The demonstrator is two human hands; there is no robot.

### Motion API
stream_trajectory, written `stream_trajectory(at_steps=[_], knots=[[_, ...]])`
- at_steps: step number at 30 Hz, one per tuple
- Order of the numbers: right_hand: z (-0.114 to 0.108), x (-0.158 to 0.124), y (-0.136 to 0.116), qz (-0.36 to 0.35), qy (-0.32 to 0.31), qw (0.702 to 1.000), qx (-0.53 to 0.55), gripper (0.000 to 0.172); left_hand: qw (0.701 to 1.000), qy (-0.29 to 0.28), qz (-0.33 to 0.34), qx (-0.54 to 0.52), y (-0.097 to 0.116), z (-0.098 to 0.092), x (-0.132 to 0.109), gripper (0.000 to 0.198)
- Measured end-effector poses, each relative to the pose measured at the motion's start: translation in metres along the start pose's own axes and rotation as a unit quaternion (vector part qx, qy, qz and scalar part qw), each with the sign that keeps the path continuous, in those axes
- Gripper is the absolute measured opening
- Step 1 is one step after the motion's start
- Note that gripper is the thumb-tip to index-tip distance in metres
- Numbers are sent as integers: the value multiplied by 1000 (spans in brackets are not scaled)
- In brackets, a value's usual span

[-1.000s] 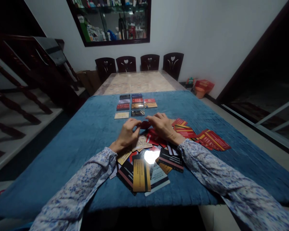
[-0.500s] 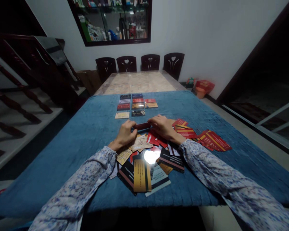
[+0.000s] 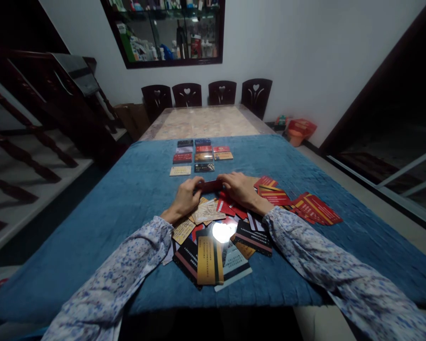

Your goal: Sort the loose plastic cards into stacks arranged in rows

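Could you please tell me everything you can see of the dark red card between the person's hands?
The dark red card looks thin and stiff, with a paler line along its upper edge; no print is legible. Its long side runs left to right, pinched by the left hand at one end and the right hand at the other, just beyond the loose cards. Whether more cards sit behind it, I cannot tell.

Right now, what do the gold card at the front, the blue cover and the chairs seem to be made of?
Gold card: probably plastic or coated card, flat and crisp-edged; the glare near its top hints at gloss.
Blue cover: soft fabric, maybe plush, looking matte with small creases.
Chairs: likely dark-stained wood, judging by colour and cut-out backs; their sheen is unclear.
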State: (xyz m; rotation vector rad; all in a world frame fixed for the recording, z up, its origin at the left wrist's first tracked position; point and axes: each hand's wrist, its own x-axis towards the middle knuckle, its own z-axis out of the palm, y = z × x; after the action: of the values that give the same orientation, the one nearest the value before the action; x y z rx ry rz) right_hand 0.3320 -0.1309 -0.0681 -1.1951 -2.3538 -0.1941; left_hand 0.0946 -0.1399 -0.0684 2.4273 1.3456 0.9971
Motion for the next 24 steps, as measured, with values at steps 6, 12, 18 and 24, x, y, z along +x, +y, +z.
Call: stream_trajectory(at_steps=[6, 12, 18, 24], knots=[[-2, 0, -3, -1, -24, 999, -28, 33, 1000, 15, -12, -1, -1, 2, 2, 23], [-10, 2, -10, -26, -33, 996, -82, 39, 999, 43, -17, -17, 0, -3, 8, 25], [-16, 5, -12, -30, 7, 993, -113, 40, 998, 55, -23, -35, 2, -10, 12, 25], [-14, 10, -12, -50, 31, 992, -111, 39, 998, 54, -25, -31, 7, -17, 14, 25]])
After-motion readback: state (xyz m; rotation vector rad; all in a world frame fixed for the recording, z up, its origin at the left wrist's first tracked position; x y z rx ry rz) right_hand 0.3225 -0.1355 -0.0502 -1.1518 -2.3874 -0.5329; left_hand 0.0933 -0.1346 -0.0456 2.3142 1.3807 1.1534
